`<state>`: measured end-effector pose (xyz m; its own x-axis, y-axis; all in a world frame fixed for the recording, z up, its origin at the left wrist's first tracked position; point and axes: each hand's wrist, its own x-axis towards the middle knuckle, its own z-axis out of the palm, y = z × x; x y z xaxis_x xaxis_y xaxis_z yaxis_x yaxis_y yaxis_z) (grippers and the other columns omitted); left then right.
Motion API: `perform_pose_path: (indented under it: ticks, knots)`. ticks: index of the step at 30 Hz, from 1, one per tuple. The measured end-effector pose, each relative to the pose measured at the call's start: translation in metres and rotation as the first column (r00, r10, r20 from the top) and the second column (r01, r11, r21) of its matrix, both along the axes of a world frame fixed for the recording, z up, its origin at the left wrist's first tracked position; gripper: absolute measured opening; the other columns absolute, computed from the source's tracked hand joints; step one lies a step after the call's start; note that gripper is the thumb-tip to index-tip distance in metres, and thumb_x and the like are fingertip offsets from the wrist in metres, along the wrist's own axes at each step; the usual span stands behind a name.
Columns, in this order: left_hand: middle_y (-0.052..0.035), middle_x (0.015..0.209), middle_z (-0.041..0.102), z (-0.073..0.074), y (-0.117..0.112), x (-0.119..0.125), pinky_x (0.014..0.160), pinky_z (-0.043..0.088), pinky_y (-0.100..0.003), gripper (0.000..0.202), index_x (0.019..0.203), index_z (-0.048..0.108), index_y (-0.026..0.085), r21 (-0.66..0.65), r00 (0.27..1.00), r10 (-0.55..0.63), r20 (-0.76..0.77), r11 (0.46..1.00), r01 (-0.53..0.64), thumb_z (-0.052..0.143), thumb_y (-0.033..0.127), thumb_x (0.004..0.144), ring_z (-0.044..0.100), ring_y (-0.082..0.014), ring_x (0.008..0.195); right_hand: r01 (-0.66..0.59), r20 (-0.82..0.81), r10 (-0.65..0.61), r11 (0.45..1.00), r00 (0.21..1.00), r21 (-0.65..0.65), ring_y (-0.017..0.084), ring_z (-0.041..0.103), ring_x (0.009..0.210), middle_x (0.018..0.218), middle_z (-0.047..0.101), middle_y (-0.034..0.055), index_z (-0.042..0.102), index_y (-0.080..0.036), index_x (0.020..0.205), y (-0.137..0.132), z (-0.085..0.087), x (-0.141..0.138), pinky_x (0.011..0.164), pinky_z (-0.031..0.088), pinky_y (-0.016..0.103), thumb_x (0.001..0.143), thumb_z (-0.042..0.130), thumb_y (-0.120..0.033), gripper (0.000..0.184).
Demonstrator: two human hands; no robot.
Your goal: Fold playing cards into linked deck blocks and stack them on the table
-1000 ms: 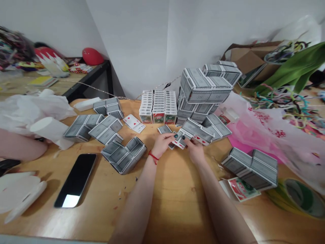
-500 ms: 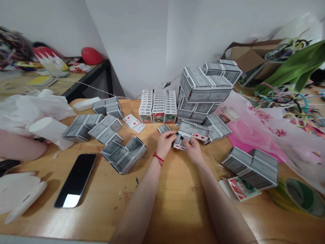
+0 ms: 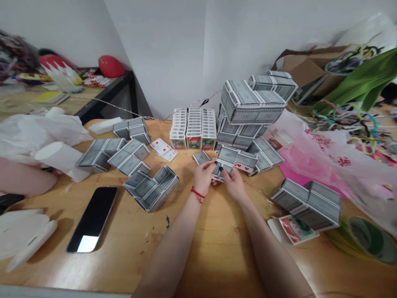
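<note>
My left hand [image 3: 204, 176], with a red thread at the wrist, and my right hand [image 3: 233, 184] meet at the middle of the wooden table [image 3: 214, 244]. Both pinch a small folded playing-card piece [image 3: 219, 170] between their fingertips. It touches a longer block of folded grey-backed cards [image 3: 237, 158] lying just beyond. A tall stack of card blocks [image 3: 248, 107] rises behind that. A single grey card [image 3: 201, 157] lies by my left fingers.
Several L-shaped card blocks [image 3: 151, 188] lie at left, another [image 3: 310, 203] at right. A black phone [image 3: 93, 218] lies front left. Boxed decks [image 3: 194, 130] stand at the back. A pink plastic bag [image 3: 325, 161] and a tape roll [image 3: 367, 240] are right. Another person's arm [image 3: 21, 182] rests at far left.
Both hands have moved slightly away from me and closer together. The small card piece has turned and now sits against the longer block.
</note>
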<state>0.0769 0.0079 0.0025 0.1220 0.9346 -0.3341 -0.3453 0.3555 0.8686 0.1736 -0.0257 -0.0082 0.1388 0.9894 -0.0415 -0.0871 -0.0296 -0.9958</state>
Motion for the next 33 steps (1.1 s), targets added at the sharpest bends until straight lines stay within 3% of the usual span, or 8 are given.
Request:
perform_pose_path:
  ticks: [4,12,21,28,33]
  knots:
    - [0.0064,0.04,0.046,0.0021,-0.0011,-0.0001,0.03,0.024,-0.018,0.034,0.09,0.062,0.011,-0.019,0.998,0.005,0.057,1.0,-0.004,0.058,0.03,0.062,0.035,-0.0043,0.028,0.024,0.053,-0.024,1.0,0.998,0.017,0.019,0.061,0.064,0.074,0.065,0.0024,0.053,-0.021,0.087,0.0002,0.0004,0.0011,0.056,0.05,0.031,0.071,0.055,-0.046,0.029]
    - [0.0058,0.042,0.047,0.0047,-0.0006,-0.0025,0.031,0.025,-0.019,0.039,0.092,0.06,0.011,0.003,0.994,-0.055,0.094,0.998,0.055,0.062,0.036,0.063,0.038,-0.0054,0.028,-0.021,-0.064,0.02,1.0,0.998,-0.016,0.018,0.061,0.055,0.067,0.064,0.0012,0.049,-0.022,0.086,0.0008,-0.0045,0.0008,0.052,0.049,0.031,0.072,0.055,-0.047,0.03]
    - [0.0058,0.043,0.047,0.004,-0.0034,-0.0032,0.035,0.03,-0.018,0.046,0.105,0.058,0.009,0.03,0.988,-0.125,0.094,0.992,0.122,0.06,0.03,0.064,0.036,-0.0035,0.032,0.039,-0.221,-0.038,0.999,0.974,0.001,0.014,0.058,0.05,0.07,0.064,-0.0011,0.047,-0.022,0.089,0.0008,-0.0034,-0.0019,0.044,0.047,0.027,0.072,0.058,-0.04,0.027]
    - [0.0041,0.048,0.05,-0.0012,-0.0031,-0.0021,0.04,0.032,-0.019,0.046,0.11,0.057,0.01,0.115,0.973,-0.2,0.117,0.976,0.187,0.057,0.022,0.066,0.038,-0.0041,0.038,0.112,-0.362,-0.104,0.994,0.927,0.002,0.013,0.057,0.05,0.072,0.063,-0.0026,0.048,-0.023,0.087,0.001,-0.0009,-0.0013,0.044,0.046,0.025,0.071,0.061,-0.033,0.023]
    - [0.0013,0.058,0.056,-0.0025,-0.0013,-0.0053,0.047,0.035,-0.02,0.046,0.114,0.055,0.014,0.202,0.939,-0.316,0.132,0.936,0.287,0.056,0.022,0.069,0.041,-0.0051,0.045,0.128,-0.441,-0.125,0.991,0.889,-0.021,0.011,0.057,0.051,0.075,0.063,-0.004,0.049,-0.023,0.085,0.0009,0.0026,0.0002,0.046,0.046,0.024,0.068,0.064,-0.031,0.023]
